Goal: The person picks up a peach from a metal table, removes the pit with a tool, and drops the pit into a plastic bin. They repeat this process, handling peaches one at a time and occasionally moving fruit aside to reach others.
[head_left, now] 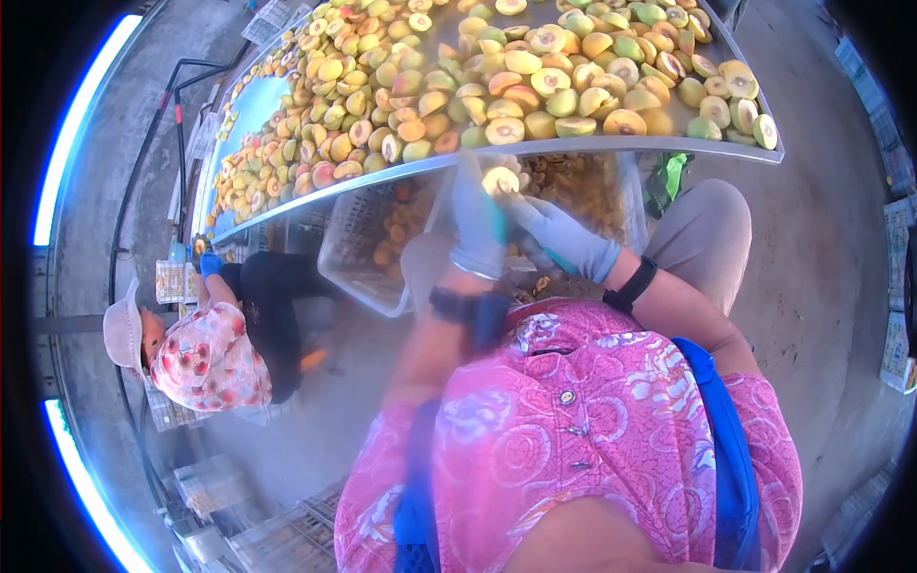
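Both my hands wear pale grey-blue gloves and meet just below the front edge of a metal table (535,153). A cut yellow peach half (501,180) is held in my left hand (478,218), its pale cut face up. My right hand (565,234) is closed, with its fingertips against the near side of that half. Whatever the right fingers grip is too small to make out. Halved peaches (549,81), several with the pit showing, are heaped over the tabletop above my hands.
Under the table, a white plastic crate (358,258) holds more fruit pieces, with another pile (583,186) behind my hands. A green bag (666,183) hangs by my knee. At left, a co-worker (215,353) in a hat sits by the table. Stacked crates (287,540) stand behind.
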The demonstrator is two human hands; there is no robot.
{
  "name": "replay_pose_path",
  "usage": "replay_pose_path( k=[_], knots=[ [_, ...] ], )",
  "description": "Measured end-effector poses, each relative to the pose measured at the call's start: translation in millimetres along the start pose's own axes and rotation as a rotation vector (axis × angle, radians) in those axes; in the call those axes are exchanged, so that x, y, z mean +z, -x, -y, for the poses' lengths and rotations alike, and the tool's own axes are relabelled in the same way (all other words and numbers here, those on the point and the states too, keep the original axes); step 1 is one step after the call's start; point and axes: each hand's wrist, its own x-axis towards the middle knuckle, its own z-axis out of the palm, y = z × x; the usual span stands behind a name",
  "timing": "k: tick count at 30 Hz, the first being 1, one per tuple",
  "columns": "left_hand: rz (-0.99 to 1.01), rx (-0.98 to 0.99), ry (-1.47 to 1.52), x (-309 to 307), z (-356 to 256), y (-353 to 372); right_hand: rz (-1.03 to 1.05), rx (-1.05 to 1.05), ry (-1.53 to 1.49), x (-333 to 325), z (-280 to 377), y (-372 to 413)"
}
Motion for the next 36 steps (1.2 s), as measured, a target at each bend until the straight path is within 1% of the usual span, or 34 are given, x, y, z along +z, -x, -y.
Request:
replay_pose_path(
  k=[1,3,4,6,7,9,10,12,13,15,16,18,19,21,22,24,25,27,28,30,31,33,36],
  knots=[
    [-0.003,0.002,0.000,1,-3,2,0.003,0.001,0.001,1,-1,1],
    [0.004,-0.065,0.061,3,-8,2,-0.036,-0.136,0.097,4,-2,2],
    [0.005,-0.067,0.058,2,-5,1,-0.038,-0.137,0.093,5,1,4],
    [-0.034,0.126,-0.144,0,4,2,-0.019,-0.070,0.009,7,7,9],
    [-0.034,0.125,-0.144,7,-3,8,-0.020,-0.069,0.008,7,7,9],
    [-0.031,-0.015,-0.098,27,-27,24,0.003,-0.033,-0.048,6,7,9],
    [-0.030,-0.014,-0.097,20,-23,16,0.002,-0.034,-0.047,5,5,6],
    [0.026,-0.179,0.029,-4,-10,-3,0.040,-0.090,0.023,4,-3,1],
    [0.026,-0.178,0.029,-4,-9,-2,0.041,-0.091,0.024,5,-2,2],
    [0.008,-0.097,0.024,-2,-7,2,-0.012,-0.043,0.040,6,0,6],
    [0.008,-0.102,0.022,-2,-3,3,-0.014,-0.042,0.036,8,3,8],
    [-0.061,0.112,-0.238,-5,4,4,0.026,-0.035,-0.112,10,9,12],
    [-0.059,0.113,-0.237,-5,4,3,0.025,-0.037,-0.110,9,9,10],
    [0.006,0.145,-0.317,-8,4,2,0.042,0.066,-0.118,6,4,6],
    [0.005,0.146,-0.316,-7,-1,2,0.042,0.066,-0.117,6,1,5],
    [0.003,-0.186,-0.019,-5,-12,2,0.041,-0.028,-0.063,8,-3,5],
    [0.002,-0.186,-0.020,-5,-11,3,0.042,-0.028,-0.065,9,-2,6],
    [-0.019,-0.078,-0.034,-4,-5,4,0.033,-0.025,-0.080,9,2,9],
    [-0.018,-0.080,-0.033,-3,-2,6,0.030,-0.025,-0.080,9,0,9],
    [-0.051,-0.043,0.115,0,0,4,-0.021,-0.089,-0.005,5,-7,-1],
    [-0.055,-0.039,0.120,-2,3,1,-0.018,-0.087,0.002,3,-16,-7],
    [-0.141,-0.179,0.340,-6,8,-9,-0.167,-0.272,0.240,1,-29,-20],
    [-0.131,-0.190,0.391,-6,11,-12,-0.204,-0.255,0.232,3,-24,-15]
  ],
)
